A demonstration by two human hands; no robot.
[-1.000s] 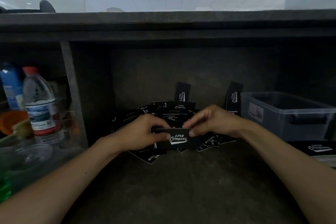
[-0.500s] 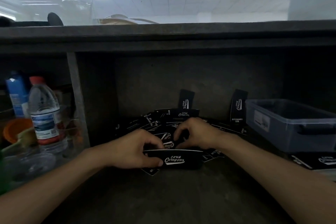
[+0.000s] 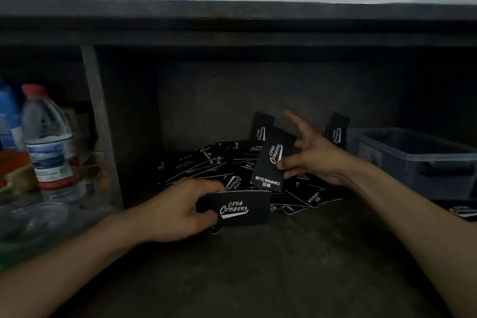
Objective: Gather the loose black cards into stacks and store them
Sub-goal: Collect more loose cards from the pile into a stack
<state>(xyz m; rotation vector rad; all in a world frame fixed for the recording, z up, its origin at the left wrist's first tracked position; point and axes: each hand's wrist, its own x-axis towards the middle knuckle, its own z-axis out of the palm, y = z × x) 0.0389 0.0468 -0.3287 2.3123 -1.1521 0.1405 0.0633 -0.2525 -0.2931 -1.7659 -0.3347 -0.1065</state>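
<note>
A heap of loose black cards (image 3: 206, 165) with white "Club Camping" print lies at the back of a dark shelf. My left hand (image 3: 178, 210) grips a small stack of cards (image 3: 242, 208) by its left end, face toward me, just in front of the heap. My right hand (image 3: 312, 155) pinches a single black card (image 3: 271, 160) between thumb and fingers, held upright above the heap, its other fingers spread. Two more cards (image 3: 336, 131) lean upright against the back wall.
A grey plastic bin (image 3: 413, 155) stands at the right, with another printed black card (image 3: 462, 212) lying in front of it. Left of a vertical divider (image 3: 100, 124) stand a water bottle (image 3: 49, 142) and other clutter. The shelf floor (image 3: 258, 273) spreads toward me.
My right hand has lifted off the heap with one card pinched and risen up to the right. My left hand keeps holding the stack in about the same place.
</note>
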